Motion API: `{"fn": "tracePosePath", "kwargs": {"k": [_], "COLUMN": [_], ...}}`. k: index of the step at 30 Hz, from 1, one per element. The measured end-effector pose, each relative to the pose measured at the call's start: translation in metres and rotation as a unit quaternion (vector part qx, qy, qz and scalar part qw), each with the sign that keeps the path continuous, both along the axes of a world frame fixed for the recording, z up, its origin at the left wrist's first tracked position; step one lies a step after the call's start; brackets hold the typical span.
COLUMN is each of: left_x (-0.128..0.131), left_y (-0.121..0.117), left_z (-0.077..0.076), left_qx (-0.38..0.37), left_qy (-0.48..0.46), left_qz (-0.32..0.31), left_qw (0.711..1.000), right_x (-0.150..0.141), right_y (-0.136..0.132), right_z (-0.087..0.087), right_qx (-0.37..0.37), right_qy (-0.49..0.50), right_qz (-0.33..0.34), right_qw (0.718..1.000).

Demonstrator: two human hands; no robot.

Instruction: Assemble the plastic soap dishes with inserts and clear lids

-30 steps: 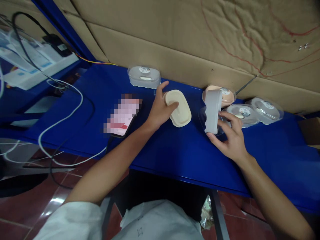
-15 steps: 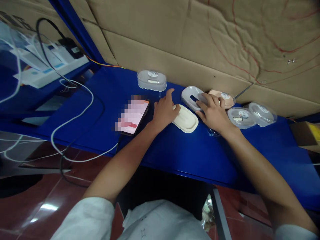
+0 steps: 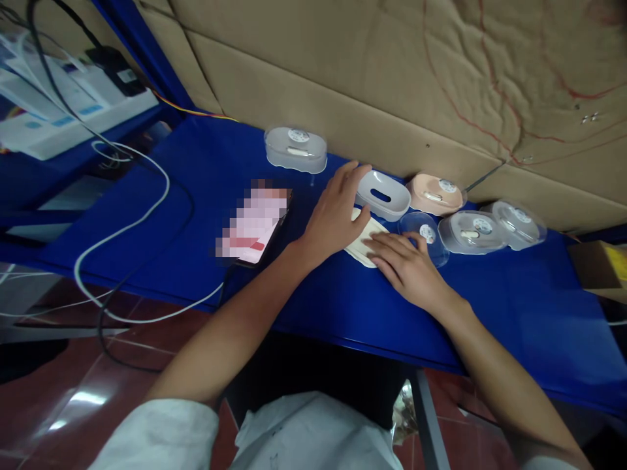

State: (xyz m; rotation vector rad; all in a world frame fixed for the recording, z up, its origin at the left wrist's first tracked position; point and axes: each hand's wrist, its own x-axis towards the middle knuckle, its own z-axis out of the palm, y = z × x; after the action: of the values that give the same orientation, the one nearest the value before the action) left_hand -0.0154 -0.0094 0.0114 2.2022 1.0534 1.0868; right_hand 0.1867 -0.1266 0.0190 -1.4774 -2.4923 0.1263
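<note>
A cream oval tray lies on the blue table, partly covered by both hands. My right hand rests its outstretched fingers on the tray's right end, holding nothing that I can see. My left hand is open, thumb spread over the cream tray, fingers reaching to the left end of a grey oval dish with a dark slot in its middle. Whether those fingers touch the dish I cannot tell. A clear plastic lid with a round sticker lies just behind my right hand.
A grey lidded box stands at the back left, a peach one behind the lid, and further grey ones to the right. A phone lies left of my hands. White cable loops over the left side. Cardboard walls the back.
My right hand has left the grey dish and come down onto the cream tray, uncovering the dish and the clear lid. My left hand has shifted from the cream tray toward the grey dish.
</note>
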Motion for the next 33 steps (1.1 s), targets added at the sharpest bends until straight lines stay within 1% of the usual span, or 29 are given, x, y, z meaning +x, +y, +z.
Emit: {"fn": "tracePosePath", "kwargs": {"k": [2, 5, 6, 8, 12, 15, 17, 19, 21, 25, 29, 33], "left_x": [-0.001, -0.002, -0.002, -0.001, 0.000, 0.003, 0.004, 0.005, 0.005, 0.003, 0.003, 0.004], "left_y": [0.001, -0.001, -0.003, -0.007, -0.013, -0.013, -0.013, -0.014, -0.015, -0.016, -0.017, -0.019], "left_z": [-0.003, -0.005, -0.005, -0.002, 0.002, -0.001, -0.003, -0.005, -0.005, -0.001, 0.001, 0.000], "left_qx": [0.007, -0.003, -0.007, -0.001, 0.050, 0.073, 0.072, 0.065, 0.063, 0.064, 0.064, 0.059], "left_qy": [0.025, 0.105, 0.132, 0.165, 0.159, 0.153, 0.155, 0.158, 0.155, 0.145, 0.141, 0.149], "left_qz": [-0.028, -0.080, -0.089, -0.080, -0.027, -0.009, -0.009, -0.006, -0.001, 0.001, 0.004, -0.003], "left_qw": [0.999, 0.991, 0.987, 0.983, 0.986, 0.986, 0.985, 0.985, 0.986, 0.987, 0.988, 0.987], "right_x": [0.003, 0.011, 0.014, 0.021, 0.033, 0.038, 0.040, 0.040, 0.040, 0.042, 0.046, 0.046], "right_y": [0.002, 0.003, 0.004, 0.005, 0.010, 0.011, 0.007, 0.000, -0.009, -0.022, -0.023, -0.019], "right_z": [-0.002, 0.000, 0.001, 0.003, 0.009, 0.011, 0.009, 0.004, -0.001, -0.003, -0.003, -0.012], "right_qx": [-0.014, -0.017, -0.014, 0.002, 0.062, 0.116, 0.131, 0.131, 0.128, 0.131, 0.134, 0.107], "right_qy": [0.011, 0.018, 0.017, 0.016, 0.028, 0.047, 0.057, 0.070, 0.088, 0.125, 0.155, 0.169], "right_qz": [0.010, 0.027, 0.034, 0.039, 0.040, 0.053, 0.079, 0.107, 0.119, 0.101, 0.090, 0.091], "right_qw": [1.000, 0.999, 0.999, 0.999, 0.997, 0.991, 0.987, 0.983, 0.981, 0.978, 0.975, 0.976]}}
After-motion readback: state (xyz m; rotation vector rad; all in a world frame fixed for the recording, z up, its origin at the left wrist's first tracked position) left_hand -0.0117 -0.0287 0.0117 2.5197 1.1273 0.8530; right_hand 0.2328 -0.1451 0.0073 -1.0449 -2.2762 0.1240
